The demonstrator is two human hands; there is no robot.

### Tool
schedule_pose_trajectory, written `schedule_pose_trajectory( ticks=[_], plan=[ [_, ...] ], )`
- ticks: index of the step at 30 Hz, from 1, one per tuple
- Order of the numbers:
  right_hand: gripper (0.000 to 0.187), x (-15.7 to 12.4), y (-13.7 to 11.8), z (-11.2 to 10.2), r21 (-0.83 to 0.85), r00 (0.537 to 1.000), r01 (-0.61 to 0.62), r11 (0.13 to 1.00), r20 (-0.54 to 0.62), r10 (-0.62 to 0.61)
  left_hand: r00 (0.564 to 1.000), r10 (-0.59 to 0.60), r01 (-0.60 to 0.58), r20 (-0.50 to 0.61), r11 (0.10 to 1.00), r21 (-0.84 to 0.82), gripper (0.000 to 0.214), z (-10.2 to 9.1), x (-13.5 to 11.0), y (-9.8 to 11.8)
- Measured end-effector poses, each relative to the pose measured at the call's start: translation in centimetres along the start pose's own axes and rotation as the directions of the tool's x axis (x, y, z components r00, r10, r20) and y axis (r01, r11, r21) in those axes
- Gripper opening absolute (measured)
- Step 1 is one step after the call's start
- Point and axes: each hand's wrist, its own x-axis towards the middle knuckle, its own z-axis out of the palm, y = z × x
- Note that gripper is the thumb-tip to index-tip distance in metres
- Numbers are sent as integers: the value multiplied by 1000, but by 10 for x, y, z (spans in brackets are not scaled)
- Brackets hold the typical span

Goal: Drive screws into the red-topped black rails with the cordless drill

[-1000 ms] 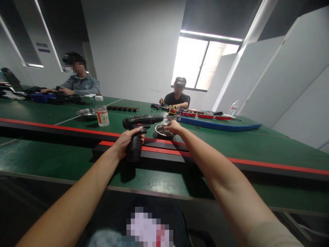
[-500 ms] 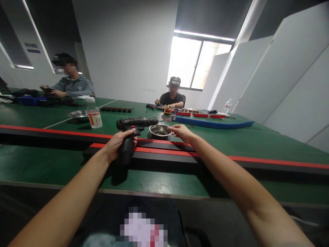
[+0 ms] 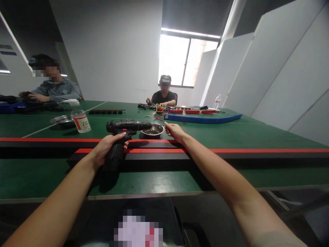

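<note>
My left hand is wrapped round the grip of a black cordless drill, thumb near its red switch. The drill lies level, its thin bit pointing right, over a steel bowl. Many small dark pieces, which look like screws, sit in the bowl. At the tip of the bit, just right of the bowl's rim, the fingers of my right hand are pinched together. Whatever they hold is too small to make out. Below both hands run long black bars with red tops.
A plastic bottle and a second steel bowl stand to the left. Beyond lie a dark slotted strip, a blue curved strip and coloured wires. Two people sit at the far side of the green table.
My right hand has lifted off the bowl's rim to the tip of the drill bit. The view has swung slightly right, and the drill stays in my left hand.
</note>
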Motion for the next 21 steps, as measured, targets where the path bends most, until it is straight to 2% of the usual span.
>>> schedule_pose_trajectory(
  ticks=[7,10,21],
  plan=[
    [57,-10,-10,5,-33,991,63,997,120,-59,1000,12,-12,-1,1000,12,19,1,3,-2],
    [57,-11,-12,6,-17,991,61,998,123,-58,1000,14,-14,22,1000,-9,19,3,1,-2],
    [54,-10,-11,5,-67,990,44,997,134,-35,999,-14,14,-38,1000,15,18,7,-5,2]
  ],
)
